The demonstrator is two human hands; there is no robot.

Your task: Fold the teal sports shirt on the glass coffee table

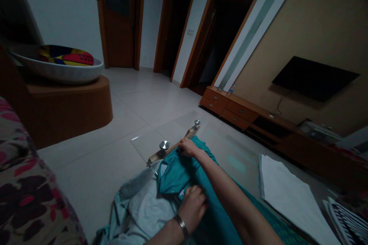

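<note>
The teal shirt (184,178) lies on the glass table (230,149); the right hand (188,147) pinches its far edge, while the left hand (194,204), wearing a bracelet (181,225), closes on its near fold; a folded white cloth (290,195) lies beside; no writing is legible.

No text, label, brand, number or sign can be read anywhere in this dim view. The colourful ball (67,56) in the bowl (57,71) bears dark marks on its red panel, but they are too blurred to make out as letters. The teal garment (184,172) shows a tiny pale mark near its lower edge, too small to read. The dark wall-mounted television (314,77) shows nothing on its screen, and the folded striped cloth (349,220) carries only stripes.
</note>
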